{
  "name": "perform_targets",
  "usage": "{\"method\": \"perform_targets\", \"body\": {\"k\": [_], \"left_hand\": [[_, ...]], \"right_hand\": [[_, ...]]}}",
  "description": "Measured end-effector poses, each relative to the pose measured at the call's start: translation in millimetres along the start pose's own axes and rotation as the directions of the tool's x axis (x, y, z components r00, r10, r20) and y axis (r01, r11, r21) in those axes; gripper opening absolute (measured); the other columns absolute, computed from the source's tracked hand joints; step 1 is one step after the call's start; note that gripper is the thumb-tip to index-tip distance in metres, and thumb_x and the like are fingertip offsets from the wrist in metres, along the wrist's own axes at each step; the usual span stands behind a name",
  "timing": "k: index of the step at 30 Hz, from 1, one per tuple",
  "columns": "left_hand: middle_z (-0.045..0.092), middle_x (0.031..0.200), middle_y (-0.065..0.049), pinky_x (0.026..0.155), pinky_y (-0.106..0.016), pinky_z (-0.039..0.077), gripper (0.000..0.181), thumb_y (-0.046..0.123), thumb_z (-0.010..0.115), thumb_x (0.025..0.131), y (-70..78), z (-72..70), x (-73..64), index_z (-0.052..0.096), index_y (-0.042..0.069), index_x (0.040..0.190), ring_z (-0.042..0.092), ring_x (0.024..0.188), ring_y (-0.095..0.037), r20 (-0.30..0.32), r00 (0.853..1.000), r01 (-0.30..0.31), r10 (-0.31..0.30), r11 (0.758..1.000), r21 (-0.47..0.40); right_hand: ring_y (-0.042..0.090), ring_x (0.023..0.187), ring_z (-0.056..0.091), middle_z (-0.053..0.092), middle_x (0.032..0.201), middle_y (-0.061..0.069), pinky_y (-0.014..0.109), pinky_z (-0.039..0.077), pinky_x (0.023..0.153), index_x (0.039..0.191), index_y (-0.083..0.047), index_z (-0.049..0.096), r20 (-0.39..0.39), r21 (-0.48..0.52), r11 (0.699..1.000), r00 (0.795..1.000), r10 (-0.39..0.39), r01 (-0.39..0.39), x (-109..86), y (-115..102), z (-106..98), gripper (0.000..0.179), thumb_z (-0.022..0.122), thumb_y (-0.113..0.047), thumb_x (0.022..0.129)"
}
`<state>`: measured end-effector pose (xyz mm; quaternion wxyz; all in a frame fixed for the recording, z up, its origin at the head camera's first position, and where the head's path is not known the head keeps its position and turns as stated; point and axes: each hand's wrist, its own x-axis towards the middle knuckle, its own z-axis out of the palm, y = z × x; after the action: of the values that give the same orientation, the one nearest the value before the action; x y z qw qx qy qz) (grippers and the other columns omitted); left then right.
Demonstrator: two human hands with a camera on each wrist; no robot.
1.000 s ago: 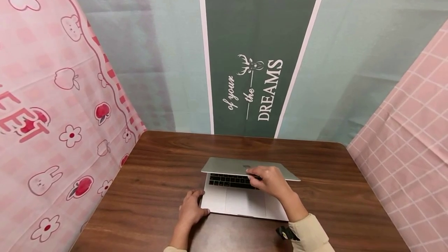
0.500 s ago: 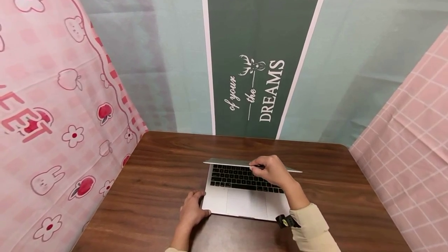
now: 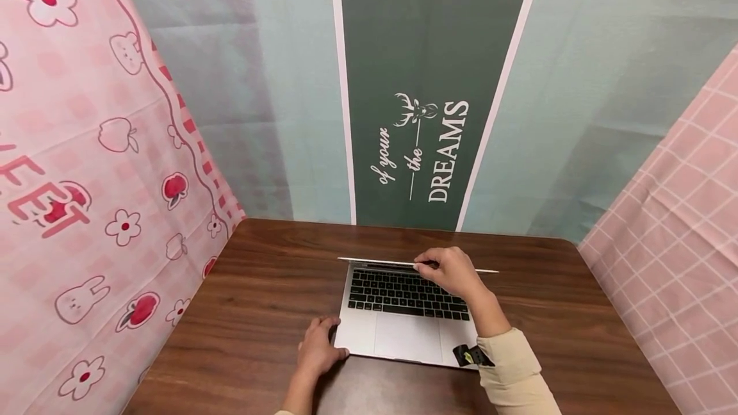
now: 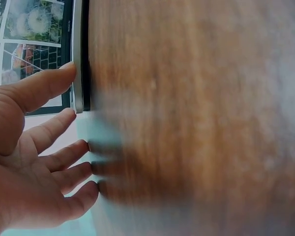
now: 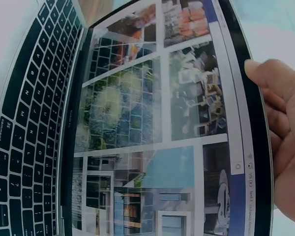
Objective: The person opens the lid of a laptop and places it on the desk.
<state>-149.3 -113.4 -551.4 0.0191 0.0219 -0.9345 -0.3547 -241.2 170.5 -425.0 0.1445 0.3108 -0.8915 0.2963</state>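
A silver laptop (image 3: 406, 336) lies on the wooden table (image 3: 277, 274), its lid raised and seen nearly edge-on from above. My right hand (image 3: 452, 271) pinches the lid's top edge, thumb on the screen side and fingers behind. In the right wrist view the lit screen (image 5: 123, 105) shows a grid of photos, with the black keyboard (image 5: 34, 113) beside it. My left hand (image 3: 317, 348) is at the base's front left corner. In the left wrist view its thumb (image 4: 44, 88) touches the laptop's edge, and the other fingers spread loosely against the tabletop.
A blue-green curtain (image 3: 277, 114) with a dark green lettered stripe hangs behind the table. Pink patterned cloth (image 3: 86, 210) stands on the left, pink checked cloth (image 3: 680, 229) on the right. A black strap (image 3: 473, 355) is on my right wrist.
My right hand has lifted the laptop lid up and back, uncovering the whole keyboard. The lid's outer face has gone from view. My left hand has stayed at the corner.
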Motion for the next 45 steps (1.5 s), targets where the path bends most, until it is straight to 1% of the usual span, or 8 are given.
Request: {"method": "perform_targets", "body": {"k": [3, 7, 12, 20, 28, 31, 38, 45], "left_hand": [[0.053, 0.116, -0.017, 0.075, -0.06, 0.037, 0.062, 0.016, 0.085, 0.054, -0.1, 0.0, 0.1, 0.064, 0.008, 0.111, 0.051, 0.106, -0.039, -0.001, 1.0, 0.003, -0.003, 1.0, -0.002], [0.053, 0.116, -0.018, 0.074, -0.06, 0.037, 0.062, 0.015, 0.085, 0.054, 0.3, -1.7, -0.2, 0.064, 0.007, 0.111, 0.051, 0.106, -0.04, -0.007, 1.0, -0.005, 0.005, 1.0, 0.0], [0.053, 0.115, -0.017, 0.073, -0.059, 0.038, 0.062, 0.016, 0.085, 0.053, 0.8, -2.2, -1.3, 0.064, 0.008, 0.111, 0.051, 0.105, -0.039, -0.008, 1.0, -0.004, 0.004, 1.0, 0.005], [0.053, 0.115, -0.018, 0.073, -0.058, 0.038, 0.061, 0.016, 0.085, 0.053, -0.2, -0.9, -0.8, 0.064, 0.008, 0.111, 0.051, 0.105, -0.039, -0.007, 1.0, 0.003, -0.003, 1.0, 0.001], [0.053, 0.114, -0.017, 0.073, -0.059, 0.037, 0.061, 0.016, 0.085, 0.054, -1.9, -0.8, 0.2, 0.064, 0.008, 0.11, 0.051, 0.105, -0.04, -0.022, 1.0, 0.001, -0.001, 1.0, 0.006], [0.053, 0.115, -0.016, 0.074, -0.059, 0.037, 0.061, 0.017, 0.085, 0.054, -2.3, 0.8, -0.5, 0.064, 0.008, 0.111, 0.051, 0.105, -0.039, -0.014, 1.0, 0.007, -0.007, 1.0, 0.006], [0.052, 0.117, -0.018, 0.073, -0.059, 0.037, 0.061, 0.016, 0.085, 0.054, -1.2, 1.4, -2.2, 0.064, 0.008, 0.111, 0.05, 0.106, -0.04, -0.003, 1.0, 0.005, -0.005, 1.0, 0.008], [0.052, 0.117, -0.017, 0.074, -0.059, 0.037, 0.061, 0.016, 0.085, 0.054, -1.8, 2.8, -1.5, 0.064, 0.008, 0.111, 0.05, 0.107, -0.039, -0.006, 1.0, 0.013, -0.013, 1.0, 0.003]], "right_hand": [[0.006, 0.058, 0.058, 0.069, 0.078, -0.002, 0.028, 0.046, 0.052, 0.085, -0.011, 0.074, -0.126, -0.06, 0.998, 0.991, -0.041, 0.034, 0.9, 0, 5, 0.008, 0.074, -0.011, 0.077], [0.012, 0.055, 0.06, 0.07, 0.08, 0.002, 0.028, 0.043, 0.045, 0.085, -0.01, 0.074, -0.279, -0.125, 0.99, 0.955, -0.103, 0.07, 1.9, 1, 14, 0.011, 0.076, -0.011, 0.074], [0.009, 0.047, 0.054, 0.07, 0.08, 0.004, 0.027, 0.038, 0.04, 0.084, -0.008, 0.074, -0.381, -0.155, 0.983, 0.913, -0.147, 0.094, 3.1, 3, 22, 0.012, 0.077, -0.01, 0.072], [0.007, 0.044, 0.047, 0.07, 0.08, 0.002, 0.023, 0.032, 0.037, 0.084, -0.011, 0.074, -0.406, -0.193, 0.97, 0.888, -0.214, 0.146, 10.1, 9, 22, 0.012, 0.076, -0.011, 0.073], [0.003, 0.039, 0.033, 0.07, 0.082, 0.004, 0.023, 0.024, 0.034, 0.089, -0.011, 0.074, -0.382, -0.222, 0.967, 0.901, -0.205, 0.126, 19.5, 14, 19, 0.013, 0.074, -0.013, 0.076], [0.004, 0.037, 0.029, 0.07, 0.08, 0.005, 0.026, 0.029, 0.038, 0.089, -0.011, 0.074, -0.375, -0.242, 0.966, 0.909, -0.183, 0.094, 22.9, 16, 19, 0.012, 0.073, -0.014, 0.078], [0.02, 0.056, 0.059, 0.069, 0.08, 0.007, 0.038, 0.035, 0.055, 0.087, -0.008, 0.074, -0.402, -0.276, 0.961, 0.903, -0.149, 0.036, 26.7, 16, 23, 0.009, 0.072, -0.013, 0.079], [0.022, 0.061, 0.059, 0.069, 0.08, 0.008, 0.039, 0.031, 0.056, 0.087, -0.007, 0.073, -0.43, -0.27, 0.962, 0.889, -0.158, 0.04, 32.5, 23, 25, 0.01, 0.072, -0.012, 0.079]]}}
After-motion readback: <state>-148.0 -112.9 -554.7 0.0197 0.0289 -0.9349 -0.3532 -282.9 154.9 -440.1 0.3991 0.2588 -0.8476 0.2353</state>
